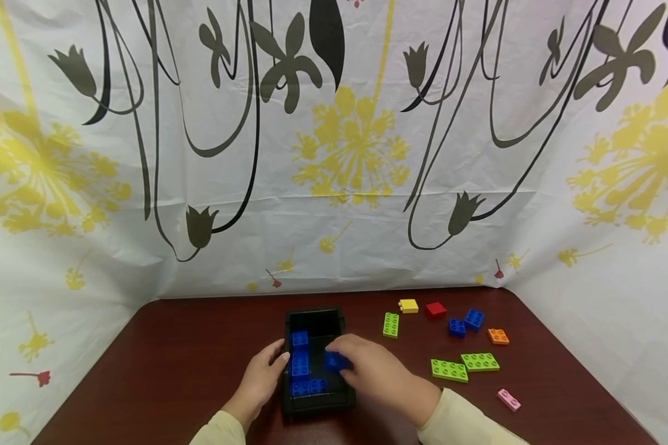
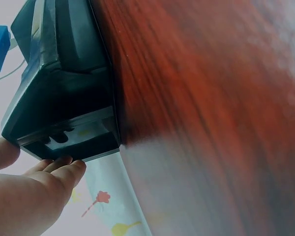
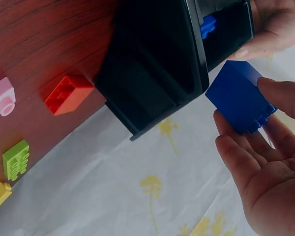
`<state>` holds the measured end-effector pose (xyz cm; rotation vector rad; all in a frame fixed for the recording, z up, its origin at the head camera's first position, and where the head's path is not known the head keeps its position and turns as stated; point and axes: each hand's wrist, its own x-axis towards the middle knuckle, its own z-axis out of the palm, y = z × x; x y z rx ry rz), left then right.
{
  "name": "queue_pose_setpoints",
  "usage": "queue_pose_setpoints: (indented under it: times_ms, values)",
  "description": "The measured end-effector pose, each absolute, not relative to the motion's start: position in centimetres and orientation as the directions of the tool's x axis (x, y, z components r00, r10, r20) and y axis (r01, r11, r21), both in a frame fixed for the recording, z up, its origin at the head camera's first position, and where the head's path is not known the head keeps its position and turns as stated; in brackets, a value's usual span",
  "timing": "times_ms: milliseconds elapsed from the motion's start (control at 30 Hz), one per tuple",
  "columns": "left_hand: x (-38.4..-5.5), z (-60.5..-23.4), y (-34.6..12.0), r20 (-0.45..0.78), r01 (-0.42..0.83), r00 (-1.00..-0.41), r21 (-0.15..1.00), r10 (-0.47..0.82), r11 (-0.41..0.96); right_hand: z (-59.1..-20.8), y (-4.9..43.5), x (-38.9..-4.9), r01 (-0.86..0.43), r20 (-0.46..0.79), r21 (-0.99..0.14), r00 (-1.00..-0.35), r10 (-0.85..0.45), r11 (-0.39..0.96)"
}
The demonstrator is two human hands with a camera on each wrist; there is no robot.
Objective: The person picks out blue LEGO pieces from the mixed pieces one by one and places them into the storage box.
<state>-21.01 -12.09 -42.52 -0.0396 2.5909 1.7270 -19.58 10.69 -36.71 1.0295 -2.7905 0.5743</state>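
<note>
Blue bricks (image 1: 300,364) sit inside a black tray (image 1: 314,321) at the near centre of the dark red table (image 1: 172,358). In the head view they form a column along the tray's left side, with a short row running toward 3 o'clock at the near end.

The right hand (image 1: 375,371) is over the tray's right half. Its grip is clamped on a single blue brick (image 1: 336,361), pinched between thumb and fingertips; the right wrist view shows the same brick (image 3: 240,97) held just beside the tray's rim (image 3: 196,59), with the fingers (image 3: 285,98) curled around it.

The left hand (image 1: 261,380) rests against the tray's left wall at 9 o'clock from the bricks. The left wrist view shows the fingers (image 2: 64,167) lying nearly straight against the tray's end (image 2: 64,123), the thumb on the other side, holding the tray steady with a relaxed, unclenched grip.

Loose pieces lie at 2 to 3 o'clock from the tray, well apart from it:
- a green plate (image 1: 391,324), upright in the view;
- a yellow brick (image 1: 408,305) and a red brick (image 1: 435,309);
- two small blue bricks (image 1: 464,323);
- an orange brick (image 1: 498,336);
- two green plates (image 1: 464,366), side by side;
- a pink plate (image 1: 509,399), nearest the table's front edge.

A floral-printed sheet (image 1: 334,154) hangs behind the table.
</note>
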Motion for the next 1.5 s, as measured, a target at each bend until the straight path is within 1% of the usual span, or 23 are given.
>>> queue_pose_setpoints:
  times_ms: [200,433,600,833,1100,1267,1500]
  values:
    - [-21.0,-42.6,-12.1,-0.026,-0.027,-1.000,0.925,-0.007,0.379,-36.7,9.7,-19.9,-0.656,0.189,-0.282,-0.754,-0.629,0.700]
    - [-21.1,-42.6,-12.2,-0.041,-0.040,-0.999,0.927,-0.003,0.372,-37.1,8.6,-20.3,-0.667,0.162,-0.258,-0.743,-0.649,0.699]
    - [-21.1,-42.6,-12.2,-0.039,-0.035,-0.999,0.930,0.004,0.366,-37.4,8.0,-20.5,-0.675,0.150,-0.238,-0.736,-0.660,0.698]
    - [-21.1,-42.4,-12.1,-0.038,-0.034,-0.999,0.928,0.004,0.370,-38.2,7.3,-21.1,-0.661,0.134,-0.198,-0.750,-0.648,0.724]
    - [-21.0,-42.4,-12.1,-0.043,-0.039,-0.999,0.929,0.002,0.369,-38.6,6.8,-21.4,-0.673,0.133,-0.152,-0.739,-0.660,0.723]
    - [-20.9,-42.3,-12.1,-0.027,-0.025,-1.000,0.925,-0.001,0.379,-38.8,6.7,-21.7,-0.676,0.134,-0.144,-0.737,-0.663,0.722]
    - [-21.0,-42.4,-12.2,-0.043,-0.041,-0.999,0.925,-0.003,0.377,-38.7,6.7,-21.9,-0.668,0.124,-0.152,-0.744,-0.657,0.728]
